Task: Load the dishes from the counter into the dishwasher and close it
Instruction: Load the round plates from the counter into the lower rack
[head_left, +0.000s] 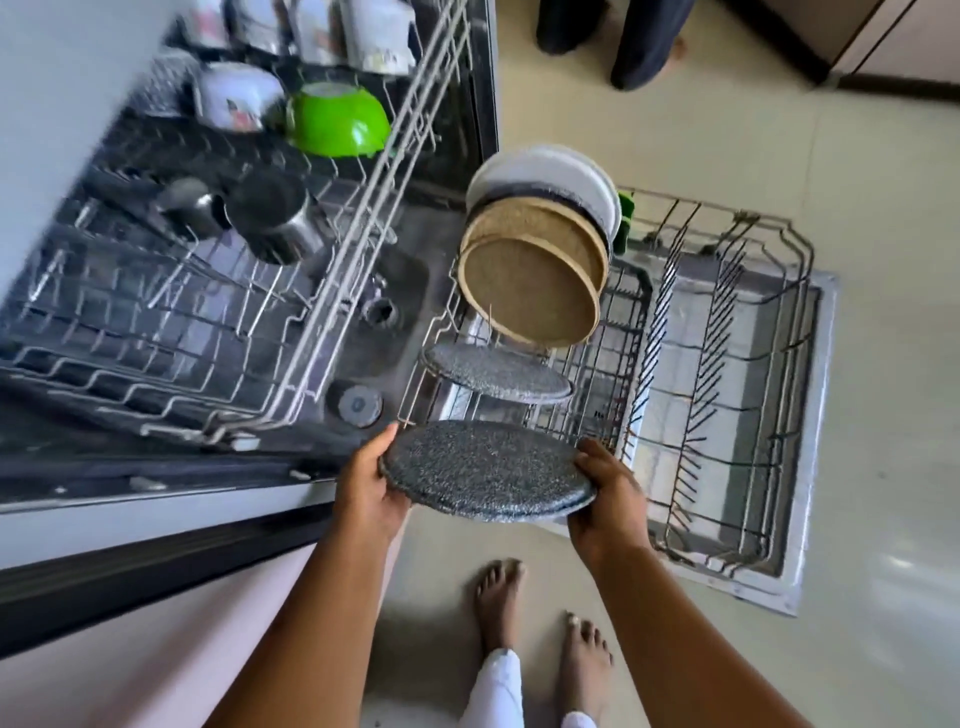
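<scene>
Hands (371, 493) (608, 499) gripping speckled plate (485, 470)

The head-worn camera is looking steeply down from standing height, facing the open dishwasher's pulled-out lower rack (727, 364) on the floor. It is sitting close over both forearms, with the upper rack (208, 312) filling the left side.

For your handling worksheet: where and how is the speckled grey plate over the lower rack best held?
By opposite rim edges, from both sides: the speckled grey plate is flat and wide, and the left hand and right hand grip it that way.
</scene>
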